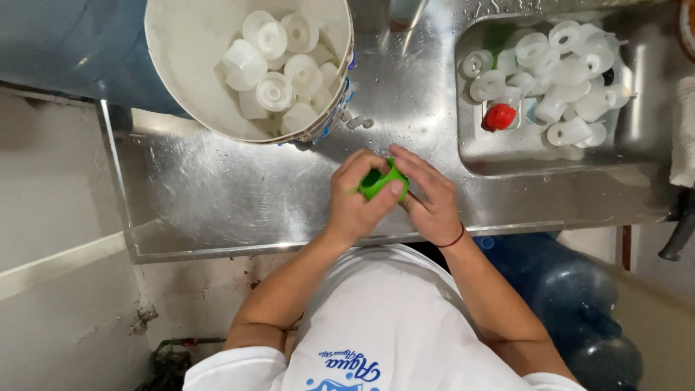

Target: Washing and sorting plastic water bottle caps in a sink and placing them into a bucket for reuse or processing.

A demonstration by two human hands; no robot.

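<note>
My left hand and my right hand are both closed around a green plastic cap over the wet steel counter, near its front edge. The left thumb presses on the cap's rim, and the right fingers wrap its far side. A white bucket with several white caps stands at the back left. The sink basin at the right holds several white caps and one red cap.
Small white bits lie on the counter by the bucket. A large blue water jug stands on the floor at the lower right. A dark handle hangs at the right edge. A blue barrel sits at the upper left.
</note>
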